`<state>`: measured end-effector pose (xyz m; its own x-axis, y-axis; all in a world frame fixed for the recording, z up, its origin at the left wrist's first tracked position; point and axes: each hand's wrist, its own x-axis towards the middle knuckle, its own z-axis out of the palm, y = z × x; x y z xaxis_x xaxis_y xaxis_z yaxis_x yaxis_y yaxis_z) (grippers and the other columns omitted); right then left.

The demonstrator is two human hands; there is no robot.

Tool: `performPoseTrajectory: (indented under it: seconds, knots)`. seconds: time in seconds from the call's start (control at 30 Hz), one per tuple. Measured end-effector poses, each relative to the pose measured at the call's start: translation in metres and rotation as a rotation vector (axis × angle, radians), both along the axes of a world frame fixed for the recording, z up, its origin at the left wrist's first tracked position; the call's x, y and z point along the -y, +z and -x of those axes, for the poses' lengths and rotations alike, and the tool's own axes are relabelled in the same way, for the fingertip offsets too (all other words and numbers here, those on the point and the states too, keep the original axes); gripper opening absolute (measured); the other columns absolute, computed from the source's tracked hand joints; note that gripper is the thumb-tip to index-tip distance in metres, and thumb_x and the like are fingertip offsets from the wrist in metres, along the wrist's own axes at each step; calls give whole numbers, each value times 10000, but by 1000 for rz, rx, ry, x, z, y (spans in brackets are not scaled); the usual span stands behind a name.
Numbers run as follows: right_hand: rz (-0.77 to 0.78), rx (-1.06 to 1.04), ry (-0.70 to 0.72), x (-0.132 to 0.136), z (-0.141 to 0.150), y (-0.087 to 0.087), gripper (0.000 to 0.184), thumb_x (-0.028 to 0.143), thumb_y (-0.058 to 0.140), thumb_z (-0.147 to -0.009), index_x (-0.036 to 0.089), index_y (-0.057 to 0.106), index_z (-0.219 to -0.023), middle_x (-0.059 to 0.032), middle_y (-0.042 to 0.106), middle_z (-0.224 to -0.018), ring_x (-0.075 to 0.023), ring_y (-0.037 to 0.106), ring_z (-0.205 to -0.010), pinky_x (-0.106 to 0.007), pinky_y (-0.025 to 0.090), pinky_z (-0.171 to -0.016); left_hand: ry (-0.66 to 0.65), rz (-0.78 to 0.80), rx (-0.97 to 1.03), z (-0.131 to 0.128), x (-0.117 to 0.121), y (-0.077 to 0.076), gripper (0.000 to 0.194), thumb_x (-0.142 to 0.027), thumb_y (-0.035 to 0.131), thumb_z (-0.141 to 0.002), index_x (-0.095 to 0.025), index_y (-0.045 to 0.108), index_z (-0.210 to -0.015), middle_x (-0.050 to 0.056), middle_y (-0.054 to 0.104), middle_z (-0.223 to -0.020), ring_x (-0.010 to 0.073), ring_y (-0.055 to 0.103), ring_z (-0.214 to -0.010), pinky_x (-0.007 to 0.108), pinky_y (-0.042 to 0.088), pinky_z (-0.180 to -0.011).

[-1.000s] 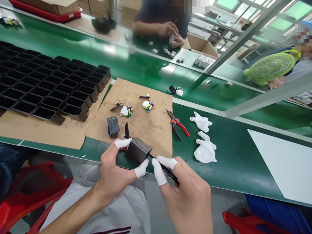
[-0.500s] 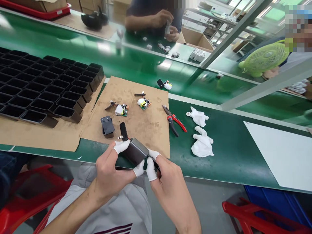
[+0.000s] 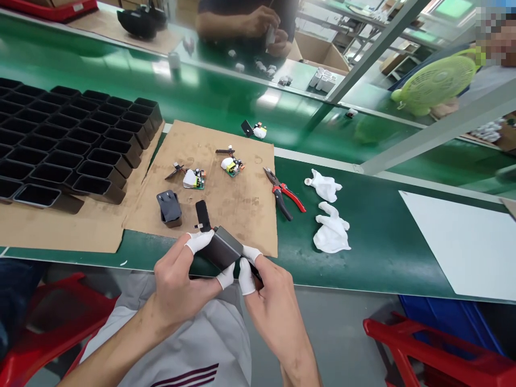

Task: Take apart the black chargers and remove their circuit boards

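My left hand (image 3: 183,279), with white finger cots on thumb and fingers, grips a black plastic charger housing (image 3: 223,247). At the housing's far left end, a black plate (image 3: 202,215) on short wires sticks out. In my right hand (image 3: 268,290), also with finger cots, are slim black tweezers (image 3: 256,273), pinched between thumb and finger. Their tip meets the housing's near right end; whether it reaches inside is hidden. Nearby on the cardboard (image 3: 245,226) stand a closed black plug housing (image 3: 169,208) and two small circuit boards (image 3: 194,179) with white and yellow parts.
Rows of open black housings (image 3: 97,183) fill the left side. Red-handled pliers (image 3: 282,193) and white finger cots (image 3: 331,228) lie at the right, before a white sheet (image 3: 463,247). Behind the green conveyor (image 3: 201,97), a co-worker's hands (image 3: 272,35) hold a white part.
My right hand has moved in close against the housing, its fingers sliding nearer the tweezers' tip. The housing shifted slightly left in view as the whole view moved. The black plate shows more clearly.
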<state>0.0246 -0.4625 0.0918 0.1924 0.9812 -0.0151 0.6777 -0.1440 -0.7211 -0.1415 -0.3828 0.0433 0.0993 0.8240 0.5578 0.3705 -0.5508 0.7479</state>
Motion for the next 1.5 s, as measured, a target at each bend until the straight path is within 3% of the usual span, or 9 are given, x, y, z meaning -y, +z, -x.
performPoseTrajectory:
  seconds: [0.33, 0.53, 0.67, 0.83, 0.97, 1.2, 1.3, 1.4, 1.5]
  knots:
    - [17, 128, -45, 8, -4, 14, 314, 281, 509, -1128, 259, 823, -1136, -18, 791, -824, -210, 696, -638, -310, 471, -540, -34, 39, -7, -5, -3, 6, 460, -325, 1029, -746, -242, 794, -1133, 45, 853, -964, 247, 827, -839, 333, 700, -789]
    - [-120, 150, -216, 29, -27, 27, 331, 345, 594, -1126, 263, 848, -1321, -44, 854, -927, -225, 795, -740, -322, 615, -670, -191, 703, 391, -6, -9, 23, 501, -308, 1036, -703, -199, 778, -1118, 52, 868, -969, 209, 811, -819, 303, 692, -787]
    - [-177, 196, -282, 14, -38, 11, 354, 340, 576, -1147, 246, 828, -1379, -62, 857, -1017, -213, 767, -782, -320, 578, -682, -334, 984, 686, -3, -13, 26, 576, -295, 1078, -618, -176, 755, -1079, 83, 877, -970, 203, 808, -786, 299, 709, -752]
    - [-215, 375, -288, -19, -50, -18, 358, 337, 528, -1172, 220, 829, -1327, -26, 700, -870, -189, 587, -649, -328, 450, -630, -328, 1020, 736, -2, -14, 31, 589, -230, 1079, -559, -176, 743, -1039, 67, 869, -909, 192, 799, -753, 282, 698, -728]
    - [-245, 476, -285, -35, -62, -42, 366, 350, 518, -1183, 213, 845, -1274, -42, 649, -903, -215, 594, -720, -343, 437, -659, -320, 1037, 733, -3, -13, 33, 607, -239, 1080, -535, -177, 739, -1034, 75, 869, -909, 197, 789, -746, 292, 687, -720]
    - [-357, 499, -272, -38, -62, -48, 310, 343, 615, -1150, 252, 850, -1330, -117, 736, -1114, -312, 690, -1031, -458, 550, -903, -363, 895, 629, -4, -11, 21, 582, -318, 1052, -686, -194, 726, -1152, 81, 863, -1025, 225, 814, -856, 335, 707, -805]
    - [-445, 191, -246, -32, -48, -34, 277, 346, 689, -1126, 287, 836, -1353, -92, 763, -1135, -285, 731, -1058, -472, 596, -965, -314, 492, 345, -6, -18, 10, 499, -224, 966, -818, -222, 725, -1255, 88, 831, -1181, 253, 823, -1073, 384, 700, -995]
    - [-343, -233, -115, -29, -28, -27, 365, 308, 779, -1067, 310, 782, -1432, -42, 785, -1091, -220, 778, -952, -387, 672, -896, -325, 106, 0, -7, -29, 0, 472, -72, 752, -940, -230, 697, -1382, 141, 756, -1339, 307, 769, -1309, 455, 675, -1103]
    - [-327, -371, -179, -31, -9, -33, 239, 273, 853, -993, 269, 809, -1228, -19, 796, -1001, -198, 800, -869, -337, 699, -839, -382, 61, -149, -7, -38, -6, 582, 18, 613, -943, -233, 606, -1469, 175, 690, -1450, 334, 700, -1451, 508, 653, -1171]
